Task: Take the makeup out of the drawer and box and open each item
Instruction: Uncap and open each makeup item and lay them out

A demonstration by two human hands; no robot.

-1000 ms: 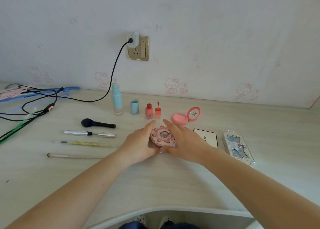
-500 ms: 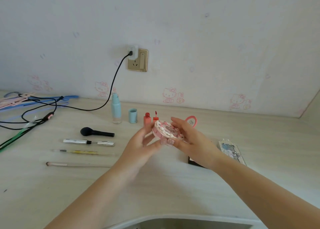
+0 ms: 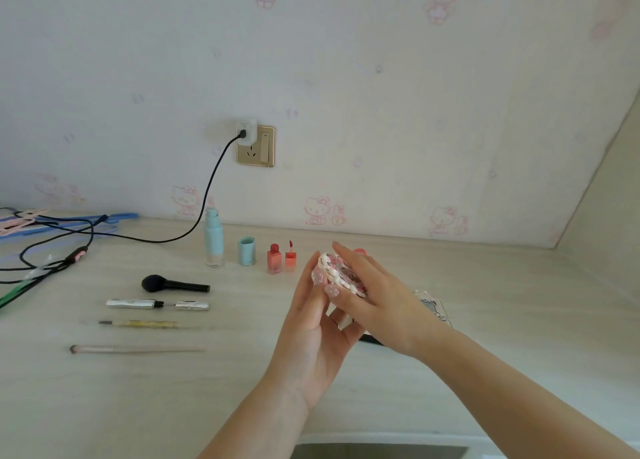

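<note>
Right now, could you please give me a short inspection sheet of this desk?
Surface: pale wood-look desk, against wallpapered wall.
Job's things: decorated round compact held above desk; blue bottle uncapped, blue cap beside; two red lip tints; black brush; opened silver pen; two thin brushes.
Clutter: hangers far left.
Hands: left hand and right hand both hold compact.
Cables: black cable from wall socket.
Surroundings: nothing seen.

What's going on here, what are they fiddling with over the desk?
A person holds a round pink decorated compact up off the desk between both hands: the left hand supports it from the side and below, the right hand lies over its top. It looks closed. Other makeup is already set out: a blue bottle with its cap off, brushes and an uncapped lip tint.
</note>
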